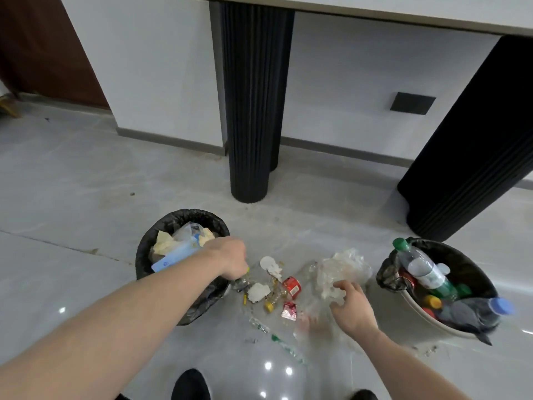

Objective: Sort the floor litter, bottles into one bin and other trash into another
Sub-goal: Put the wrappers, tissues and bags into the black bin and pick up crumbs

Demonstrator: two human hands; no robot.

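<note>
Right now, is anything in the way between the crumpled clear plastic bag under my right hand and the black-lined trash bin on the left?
Yes. Between the crumpled clear plastic bag and the black-lined trash bin lie a red wrapper, white scraps and your left hand. Lifted over, nothing visible blocks it.

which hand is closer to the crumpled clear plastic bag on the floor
Right. The right hand has its fingertips on the near edge of the clear plastic bag. The left hand is well off to the bag's left, by the black-lined bin.
</note>
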